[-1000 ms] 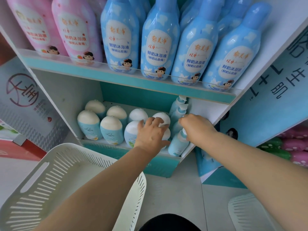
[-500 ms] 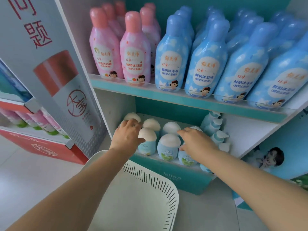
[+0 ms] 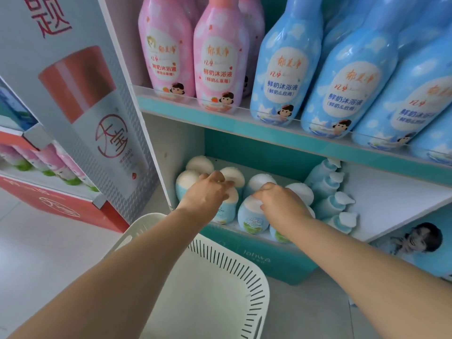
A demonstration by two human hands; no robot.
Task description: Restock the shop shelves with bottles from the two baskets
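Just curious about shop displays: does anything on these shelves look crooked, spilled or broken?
Nothing stands out. The round-capped bottles stand upright in rows on the lower shelf, the pump bottles line up beside them, and nothing has spilled.
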